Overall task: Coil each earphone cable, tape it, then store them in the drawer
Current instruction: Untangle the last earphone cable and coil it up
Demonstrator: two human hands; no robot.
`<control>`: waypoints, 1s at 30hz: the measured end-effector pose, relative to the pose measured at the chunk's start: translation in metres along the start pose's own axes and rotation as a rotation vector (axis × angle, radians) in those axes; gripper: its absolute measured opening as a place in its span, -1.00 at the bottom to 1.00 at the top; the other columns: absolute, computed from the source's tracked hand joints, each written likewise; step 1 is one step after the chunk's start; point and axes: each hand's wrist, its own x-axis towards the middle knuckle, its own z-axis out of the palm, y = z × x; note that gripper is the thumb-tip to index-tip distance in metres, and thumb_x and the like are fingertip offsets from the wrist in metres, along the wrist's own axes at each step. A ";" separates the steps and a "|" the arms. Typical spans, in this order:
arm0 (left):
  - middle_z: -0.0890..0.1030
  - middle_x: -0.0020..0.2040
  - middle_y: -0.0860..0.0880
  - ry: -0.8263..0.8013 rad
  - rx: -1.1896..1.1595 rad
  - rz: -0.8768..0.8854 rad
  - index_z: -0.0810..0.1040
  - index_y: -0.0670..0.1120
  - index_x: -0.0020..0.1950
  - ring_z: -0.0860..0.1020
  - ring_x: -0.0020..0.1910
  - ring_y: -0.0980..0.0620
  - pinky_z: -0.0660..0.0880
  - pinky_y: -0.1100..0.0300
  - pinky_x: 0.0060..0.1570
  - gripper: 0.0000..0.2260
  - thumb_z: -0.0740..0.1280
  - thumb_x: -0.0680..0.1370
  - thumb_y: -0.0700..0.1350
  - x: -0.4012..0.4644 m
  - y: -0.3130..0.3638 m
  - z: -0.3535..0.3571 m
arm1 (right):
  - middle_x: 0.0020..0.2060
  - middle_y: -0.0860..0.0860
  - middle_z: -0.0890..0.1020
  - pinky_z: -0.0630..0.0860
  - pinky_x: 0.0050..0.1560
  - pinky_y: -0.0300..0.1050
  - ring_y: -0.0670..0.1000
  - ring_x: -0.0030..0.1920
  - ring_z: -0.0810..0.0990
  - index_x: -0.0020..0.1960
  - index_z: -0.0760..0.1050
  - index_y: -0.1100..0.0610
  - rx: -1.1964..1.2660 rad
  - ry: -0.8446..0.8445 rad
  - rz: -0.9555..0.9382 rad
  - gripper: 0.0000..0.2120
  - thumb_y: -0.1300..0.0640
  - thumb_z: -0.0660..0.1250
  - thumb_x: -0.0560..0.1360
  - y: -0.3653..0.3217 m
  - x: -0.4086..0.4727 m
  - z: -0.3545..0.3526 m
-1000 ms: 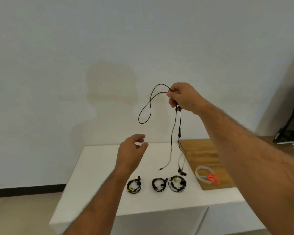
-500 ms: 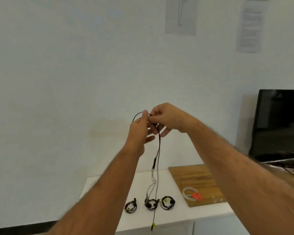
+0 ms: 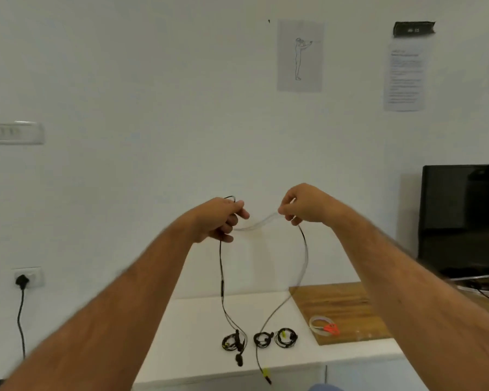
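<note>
Head view: over on the wall at far left a wall socket (image 3: pixel 28 278) is seen with a black plug hanging from it. Moving right, the left hand (image 3: pixel 220 218) is held up in front of the wall, fingers curled and pinched on the earphone cable (image 3: pixel 221 277); from it one length drops straight down, its earbuds dangling just over the front edge of the white table (image 3: pixel 192 334). Between the hands a blurred span of cable sags. The right hand (image 3: pixel 302 206) is likewise pinched on the cable, and the plug end is let fall in a long curve past the table's front edge. Near that front edge three coiled earphones (image 3: pixel 261 338) are lined up, yellow tape just visible on at least two, so three look finished. This one appears barely started: coiling, taping and stowing are all left. Further right, a tape roll (image 3: pixel 318 324) and orange scissors (image 3: pixel 332 329) are laid on the wooden board (image 3: pixel 347 306). No drawer can be made out.
</note>
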 end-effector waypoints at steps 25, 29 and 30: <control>0.63 -0.02 0.06 0.221 0.587 0.397 0.66 -0.04 0.02 0.52 -0.01 0.15 0.38 0.24 0.01 -0.72 0.22 0.62 0.06 0.006 0.016 -0.004 | -0.34 0.03 0.57 0.43 -0.46 -0.21 -0.05 -0.42 0.45 -0.18 0.59 0.19 0.295 -0.141 -0.062 -0.94 0.21 0.43 0.45 -0.062 -0.027 -0.011; 0.49 -0.36 0.03 0.330 0.320 0.406 0.60 -0.10 -0.04 0.45 -0.40 0.12 0.45 0.24 -0.34 -0.77 0.21 0.63 -0.02 0.009 0.007 0.017 | -0.34 0.11 0.65 0.65 -0.27 -0.10 0.00 -0.37 0.63 -0.10 0.60 0.28 0.508 -0.067 0.025 -0.92 0.25 0.41 0.50 -0.073 -0.021 -0.002; 0.51 -0.33 -0.02 0.309 0.151 0.374 0.57 -0.13 -0.03 0.49 -0.40 0.09 0.49 0.21 -0.37 -0.77 0.20 0.63 -0.02 0.008 0.007 0.022 | -0.32 0.12 0.66 0.66 -0.22 -0.07 0.02 -0.34 0.65 -0.09 0.60 0.29 0.537 -0.051 0.052 -0.91 0.25 0.41 0.49 -0.074 -0.020 0.000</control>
